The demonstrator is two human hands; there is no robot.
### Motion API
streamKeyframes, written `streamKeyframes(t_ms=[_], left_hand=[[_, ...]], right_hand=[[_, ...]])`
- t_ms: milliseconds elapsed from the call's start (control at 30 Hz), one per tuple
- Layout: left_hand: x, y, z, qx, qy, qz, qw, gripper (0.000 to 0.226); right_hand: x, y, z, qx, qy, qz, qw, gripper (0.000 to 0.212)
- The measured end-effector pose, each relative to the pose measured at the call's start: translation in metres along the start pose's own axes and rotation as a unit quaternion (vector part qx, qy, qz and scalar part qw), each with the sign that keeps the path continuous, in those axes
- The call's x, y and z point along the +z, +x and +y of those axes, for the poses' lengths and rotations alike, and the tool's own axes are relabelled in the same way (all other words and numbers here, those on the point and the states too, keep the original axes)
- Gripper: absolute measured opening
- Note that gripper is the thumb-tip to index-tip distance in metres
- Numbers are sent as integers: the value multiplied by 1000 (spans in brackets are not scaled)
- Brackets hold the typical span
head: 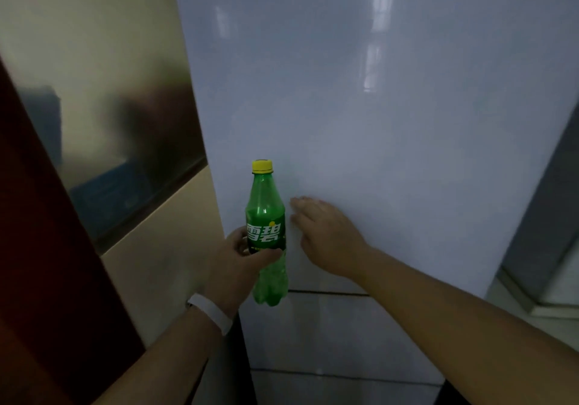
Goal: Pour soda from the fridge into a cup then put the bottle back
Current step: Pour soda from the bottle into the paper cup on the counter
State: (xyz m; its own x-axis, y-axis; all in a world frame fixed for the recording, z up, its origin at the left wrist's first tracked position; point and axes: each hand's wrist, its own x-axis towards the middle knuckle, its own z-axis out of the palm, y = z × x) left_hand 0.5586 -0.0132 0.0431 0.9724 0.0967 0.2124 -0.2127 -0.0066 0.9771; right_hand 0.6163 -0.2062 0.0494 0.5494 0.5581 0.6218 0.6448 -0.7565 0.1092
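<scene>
Left hand [233, 263], white wristband [210, 312] at its wrist, grips the upright green bottle [266, 216] at the left edge of the closed fridge door [391, 122]; right hand [322, 232] lies flat on that door, fingers straight.

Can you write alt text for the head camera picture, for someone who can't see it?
A person's left hand grips an upright green soda bottle with a yellow cap, while the right hand lies open against the white fridge door.

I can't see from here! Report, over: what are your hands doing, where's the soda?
Left hand grips soda bottle, upright, cap on. Right hand flat against fridge door. Door closed, in the way.
</scene>
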Motion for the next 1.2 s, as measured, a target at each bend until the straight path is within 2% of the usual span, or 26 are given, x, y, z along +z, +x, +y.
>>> streamKeyframes(t_ms=[100,167,200,267,333,567,700,1200], left_hand=[[8,5,-1,13,9,-29,999,44],[17,5,-2,21,11,-51,998,42],[21,5,-4,22,12,-62,998,41],[31,4,-8,19,9,-83,996,41],[42,2,-13,14,7,-106,994,46],[79,-14,-37,9,28,-217,976,50],[102,-26,-46,8,36,-258,965,54],[253,-115,-80,-32,58,-412,909,64]], right_hand=[[-27,2,-2,149,121,48,980,34],[-47,2,2,280,211,32,936,25],[-57,1,3,319,254,28,913,21],[-77,-1,4,353,324,55,876,16],[-98,-4,1,368,356,70,856,17],[-138,-40,-7,397,259,10,880,29],[-146,-73,-3,432,190,-10,882,29],[-205,-250,28,552,152,46,819,24]])
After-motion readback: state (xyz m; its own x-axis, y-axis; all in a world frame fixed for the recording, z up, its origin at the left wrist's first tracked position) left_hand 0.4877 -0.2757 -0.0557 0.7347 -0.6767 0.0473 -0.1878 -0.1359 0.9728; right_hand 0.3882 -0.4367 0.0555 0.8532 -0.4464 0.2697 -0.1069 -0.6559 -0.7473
